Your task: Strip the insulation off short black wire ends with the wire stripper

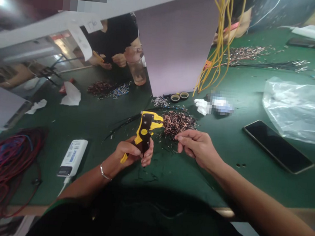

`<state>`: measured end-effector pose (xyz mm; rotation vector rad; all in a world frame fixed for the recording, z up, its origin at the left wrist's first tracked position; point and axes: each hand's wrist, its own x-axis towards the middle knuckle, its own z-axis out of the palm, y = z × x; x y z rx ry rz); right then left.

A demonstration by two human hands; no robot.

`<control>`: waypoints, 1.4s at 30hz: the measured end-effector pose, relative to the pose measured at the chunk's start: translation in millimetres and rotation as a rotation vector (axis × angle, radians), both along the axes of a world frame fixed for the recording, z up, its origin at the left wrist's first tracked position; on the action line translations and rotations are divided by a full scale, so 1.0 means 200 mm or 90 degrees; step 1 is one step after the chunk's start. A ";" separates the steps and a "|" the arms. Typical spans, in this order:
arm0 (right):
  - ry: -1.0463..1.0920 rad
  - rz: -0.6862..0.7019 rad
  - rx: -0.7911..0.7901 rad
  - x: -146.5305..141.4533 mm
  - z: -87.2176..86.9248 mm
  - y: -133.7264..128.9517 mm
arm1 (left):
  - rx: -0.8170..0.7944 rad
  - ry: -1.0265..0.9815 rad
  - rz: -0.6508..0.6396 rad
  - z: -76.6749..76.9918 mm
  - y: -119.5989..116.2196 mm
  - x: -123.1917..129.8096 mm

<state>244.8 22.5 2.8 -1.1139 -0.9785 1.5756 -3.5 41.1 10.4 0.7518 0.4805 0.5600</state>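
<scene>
My left hand point(136, 153) is wrapped round the grip of a yellow and black wire stripper point(146, 126), its jaws pointing right. Just right of those jaws lies a heap of short copper-tipped wire pieces point(178, 123) on the green table. My right hand point(195, 144) is pinched at the heap's lower right edge, thumb against fingers. A thin dark wire point(203, 174) trails from beneath it toward the table's front edge. The wire's tip at my fingers is too small to make out clearly. Dark wires point(123, 122) lie behind the stripper.
A phone point(278, 146) and a clear plastic bag point(300, 109) lie right. At left are a white power bank point(72, 158) and red cable coils point(5, 166). A grey panel point(176, 42) stands ahead, yellow wires point(220, 46) hanging beside it. Co-workers' hands point(118, 59) show beyond, near a bottle point(137, 69).
</scene>
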 end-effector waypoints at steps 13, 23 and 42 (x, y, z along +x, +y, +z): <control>0.012 -0.059 0.027 0.02 -0.03 0.01 | 0.012 -0.004 -0.010 -0.02 0.02 -0.01; 0.068 -0.019 0.001 0.00 -0.03 0.02 | 0.005 -0.010 -0.019 -0.04 0.04 -0.02; 0.076 -0.006 0.059 -0.01 0.01 -0.05 | -0.040 -0.008 -0.131 -0.05 -0.02 0.01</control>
